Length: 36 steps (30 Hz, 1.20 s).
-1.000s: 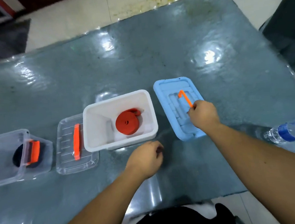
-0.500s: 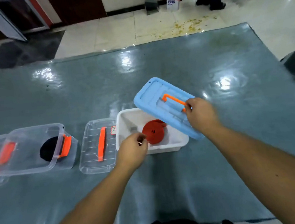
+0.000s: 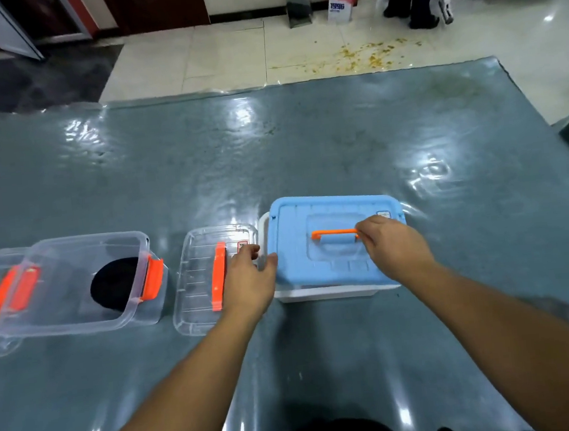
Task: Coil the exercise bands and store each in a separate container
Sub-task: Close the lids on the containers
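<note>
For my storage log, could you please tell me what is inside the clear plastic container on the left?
A black coiled band lies inside the clear plastic container; its underside is hidden.

Blue lid (image 3: 330, 245) sits flat on white box (image 3: 324, 292), orange handle (image 3: 334, 233) up. Left of it, touching: clear lid (image 3: 197, 291) lying flat on table, orange handle (image 3: 219, 276). Further left: open clear box (image 3: 76, 285), orange latches, black coiled band (image 3: 114, 288) flat on its floor.
</note>
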Each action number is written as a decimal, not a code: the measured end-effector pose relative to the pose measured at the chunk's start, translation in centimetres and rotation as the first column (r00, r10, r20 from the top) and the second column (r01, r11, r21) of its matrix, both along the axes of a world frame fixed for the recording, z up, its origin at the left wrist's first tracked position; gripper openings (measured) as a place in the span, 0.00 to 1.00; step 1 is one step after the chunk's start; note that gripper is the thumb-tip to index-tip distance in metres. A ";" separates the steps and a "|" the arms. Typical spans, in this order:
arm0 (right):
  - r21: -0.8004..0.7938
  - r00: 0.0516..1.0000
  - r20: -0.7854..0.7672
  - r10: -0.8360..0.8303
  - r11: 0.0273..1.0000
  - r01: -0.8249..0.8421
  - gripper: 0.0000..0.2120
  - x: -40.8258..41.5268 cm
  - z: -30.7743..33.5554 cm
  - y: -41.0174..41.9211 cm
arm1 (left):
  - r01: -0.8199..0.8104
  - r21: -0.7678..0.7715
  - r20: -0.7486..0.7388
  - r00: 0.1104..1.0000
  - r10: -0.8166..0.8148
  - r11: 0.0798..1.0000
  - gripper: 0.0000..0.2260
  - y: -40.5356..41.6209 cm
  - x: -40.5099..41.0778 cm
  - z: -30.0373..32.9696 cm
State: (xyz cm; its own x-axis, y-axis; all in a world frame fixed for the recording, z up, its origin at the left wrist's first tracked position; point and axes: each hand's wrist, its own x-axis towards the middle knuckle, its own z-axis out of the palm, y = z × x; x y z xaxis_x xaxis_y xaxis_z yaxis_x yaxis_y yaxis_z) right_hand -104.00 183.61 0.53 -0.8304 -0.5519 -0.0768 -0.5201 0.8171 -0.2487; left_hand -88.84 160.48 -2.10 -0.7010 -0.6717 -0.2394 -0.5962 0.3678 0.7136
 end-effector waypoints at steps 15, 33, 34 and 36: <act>-0.131 0.994 0.074 -0.083 0.987 0.092 0.11 -0.1 -1.6 -3.0 | 0.012 -0.013 0.049 0.999 -0.012 1.000 0.17 -0.2 1.1 -0.5; -0.034 0.987 0.084 -0.139 0.989 0.142 0.18 1.7 -3.5 -3.5 | 0.027 0.052 0.029 0.999 -0.028 0.998 0.16 -0.3 1.8 -0.8; -0.016 0.984 0.101 -0.147 0.989 0.149 0.20 2.0 -3.3 -3.6 | 0.034 0.053 0.030 0.999 -0.036 0.998 0.16 -0.3 1.8 -0.8; 0.020 0.981 0.122 -0.152 0.988 0.151 0.22 2.6 -3.0 -3.7 | 0.043 0.055 0.030 0.999 -0.045 0.998 0.17 -0.4 1.9 -0.6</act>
State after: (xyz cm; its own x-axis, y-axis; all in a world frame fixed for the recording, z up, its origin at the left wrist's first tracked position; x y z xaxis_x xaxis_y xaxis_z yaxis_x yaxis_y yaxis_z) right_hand -101.41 179.86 -2.44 -0.8883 -0.4189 -0.1885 -0.3560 0.8871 -0.2938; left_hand -86.92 160.10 -2.69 -0.7210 -0.6260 -0.2972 -0.6029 0.3554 0.7143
